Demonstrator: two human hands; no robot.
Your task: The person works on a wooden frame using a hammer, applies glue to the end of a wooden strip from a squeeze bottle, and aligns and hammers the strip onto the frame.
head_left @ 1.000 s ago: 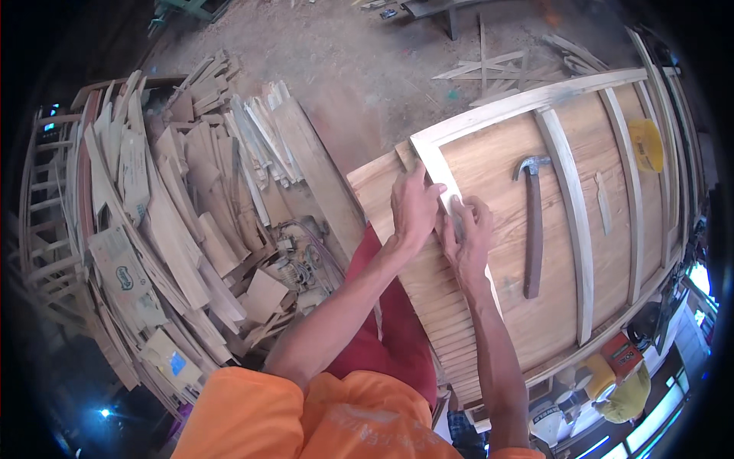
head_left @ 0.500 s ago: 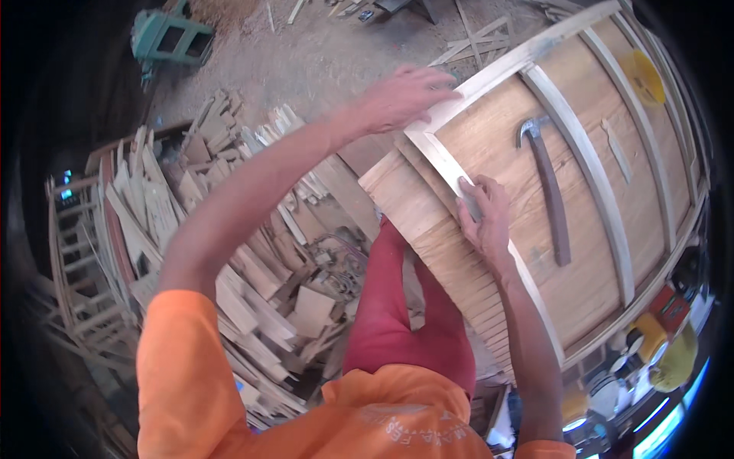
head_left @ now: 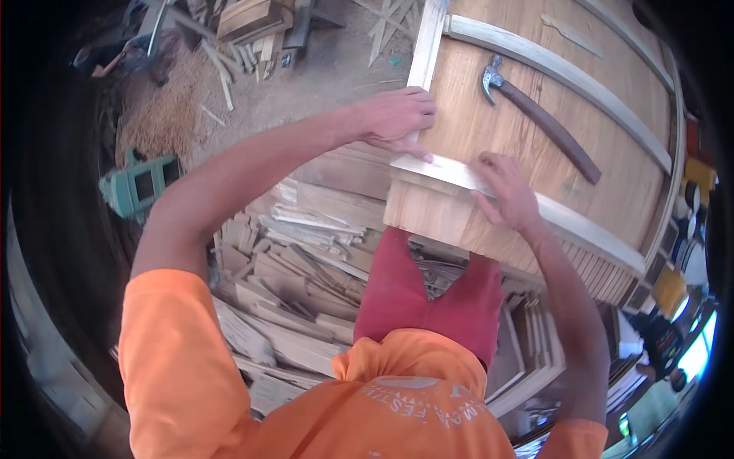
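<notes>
A wooden panel (head_left: 474, 126) framed with pale wood strips lies in front of me. At its near left corner my left hand (head_left: 396, 121) is closed over the frame, fingers on the side strip (head_left: 430, 50) and thumb at the end of the near strip (head_left: 447, 173). My right hand (head_left: 506, 190) grips that near strip further right, fingertips on top and thumb on its near side. On the panel beyond my hands lies a claw hammer (head_left: 544, 118) with a dark, slightly curved handle. A cross strip (head_left: 566, 65) runs behind it.
Below the panel's near edge is a plywood face with a ribbed part (head_left: 589, 275) at right. Scrap wood (head_left: 298, 283) is piled at my left. Beyond it stand a green frame (head_left: 138, 183) and sawdust (head_left: 164, 115). A person (head_left: 661, 344) is at the far right.
The view has swung, so the panel lies more squarely before me. My left hand has come nearer the corner, its thumb now on the near strip. My right hand keeps its grip.
</notes>
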